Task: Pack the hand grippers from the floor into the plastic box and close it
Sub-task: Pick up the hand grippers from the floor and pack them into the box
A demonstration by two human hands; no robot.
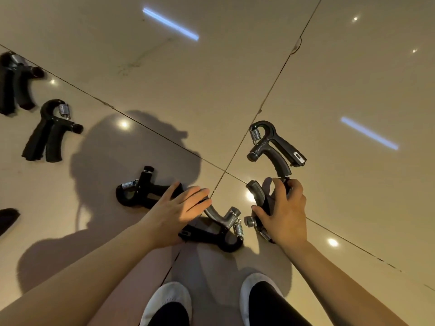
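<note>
No readable brand or writing anywhere; the far-right hand gripper has a small counter window on one handle and a scale along its adjuster, both too small to read.

Floor: glossy beige tiles with dark grout lines crossing near centre, a few scuff marks far centre, reflections of two tube lights and several spot lights. Person's shadow falls left of centre. Two white shoe toes at near edge.

Right hand curled around the handles of a grey hand gripper, thumb on its near side, fingers over the top; that gripper's handle tips sit just beside the far-right gripper's handle.

Left hand flat, fingers straight, resting over two grippers: a black one to its left, and a grey-and-black one near centre. Nothing pinched.

Two more black grippers far left. A dark object at left edge, unidentifiable. All grippers lie on the floor.
</note>
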